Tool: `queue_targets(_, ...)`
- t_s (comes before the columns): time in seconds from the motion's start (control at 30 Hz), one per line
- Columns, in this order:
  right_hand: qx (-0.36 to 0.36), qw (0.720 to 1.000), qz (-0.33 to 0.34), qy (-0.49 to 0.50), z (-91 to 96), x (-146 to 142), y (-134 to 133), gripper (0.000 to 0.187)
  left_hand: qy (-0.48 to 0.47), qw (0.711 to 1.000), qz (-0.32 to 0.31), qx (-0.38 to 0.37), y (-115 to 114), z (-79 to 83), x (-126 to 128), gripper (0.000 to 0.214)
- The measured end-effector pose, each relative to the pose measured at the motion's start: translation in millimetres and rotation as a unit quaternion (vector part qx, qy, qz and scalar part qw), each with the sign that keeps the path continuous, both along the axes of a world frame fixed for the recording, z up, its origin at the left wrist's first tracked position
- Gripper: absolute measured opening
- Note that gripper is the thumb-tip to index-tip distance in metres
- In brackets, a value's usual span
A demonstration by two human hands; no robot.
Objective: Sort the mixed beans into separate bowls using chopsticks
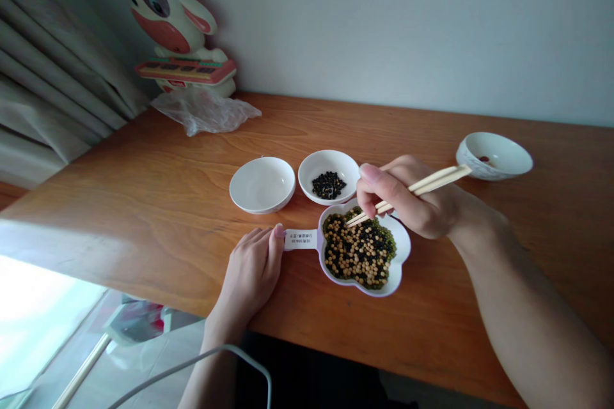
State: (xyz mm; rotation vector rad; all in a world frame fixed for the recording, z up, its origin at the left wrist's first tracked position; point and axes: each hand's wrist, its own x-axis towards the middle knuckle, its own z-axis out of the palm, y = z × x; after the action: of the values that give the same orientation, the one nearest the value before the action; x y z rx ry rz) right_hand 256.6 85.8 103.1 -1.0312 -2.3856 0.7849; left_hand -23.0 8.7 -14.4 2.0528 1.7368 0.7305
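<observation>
Left hand [252,271] lies flat, palm down, fingers extended; right hand [412,198] curls in a pinch grip, forearm angled inward.

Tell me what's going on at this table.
The right hand holds chopsticks, tips down in a flower-shaped dish of mixed beans, yellow, black and green, on a wooden table. The left hand lies flat beside it, fingertips against the dish's handle. Behind the dish stand a small bowl holding black beans and an empty white bowl; a third bowl sits far right.
</observation>
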Motion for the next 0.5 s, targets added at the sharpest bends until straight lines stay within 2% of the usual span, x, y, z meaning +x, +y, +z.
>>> queue_targets(0.13,-0.016,0.999,-0.015,0.025,8.7,7.1,-1.7,0.069,-0.003,1.000,-0.001,0.002,0.5,-0.3,0.1,0.045)
queue_targets(0.27,-0.052,0.995,-0.057,0.064,10.2,22.6,-15.9,0.067,0.000,1.000,-0.009,0.005,0.2,-1.1,-0.2,0.044)
queue_targets(0.33,-0.070,0.988,-0.087,0.103,1.5,37.3,-28.1,0.061,-0.004,1.000,-0.015,0.004,-0.1,-1.2,-0.5,0.043)
queue_targets(0.43,-0.122,0.968,-0.132,0.178,-22.3,64.9,-46.9,0.055,-0.009,1.000,-0.018,0.000,-0.7,-1.5,-0.7,0.042)
queue_targets(0.5,-0.165,0.951,-0.131,0.226,-40.1,81.1,-55.6,0.057,-0.008,1.000,-0.018,-0.005,-1.0,-1.8,-0.8,0.041)
